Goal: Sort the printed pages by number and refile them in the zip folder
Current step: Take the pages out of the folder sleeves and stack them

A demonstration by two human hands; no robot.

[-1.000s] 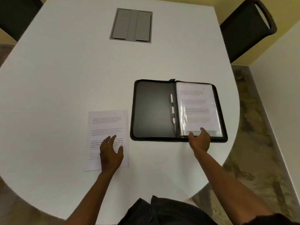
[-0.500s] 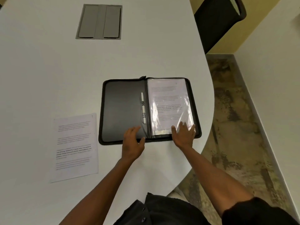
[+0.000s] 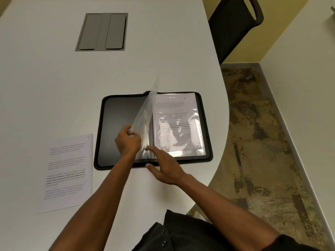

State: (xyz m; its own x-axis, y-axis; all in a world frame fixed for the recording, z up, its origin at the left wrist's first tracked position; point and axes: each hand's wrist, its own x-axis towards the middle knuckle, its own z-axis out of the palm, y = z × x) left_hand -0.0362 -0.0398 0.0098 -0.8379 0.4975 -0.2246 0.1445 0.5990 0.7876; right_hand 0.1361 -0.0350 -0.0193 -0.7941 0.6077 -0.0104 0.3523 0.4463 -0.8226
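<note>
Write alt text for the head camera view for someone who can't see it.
A left hand lifts a clear sleeve in an open black zip folder on a white table; the right hand rests at its near edge. A loose printed page lies left.

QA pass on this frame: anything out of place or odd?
Nothing damaged. One printed page lies loose on the table, outside the open zip folder. The left hand holds a clear sleeve mid-turn.
</note>
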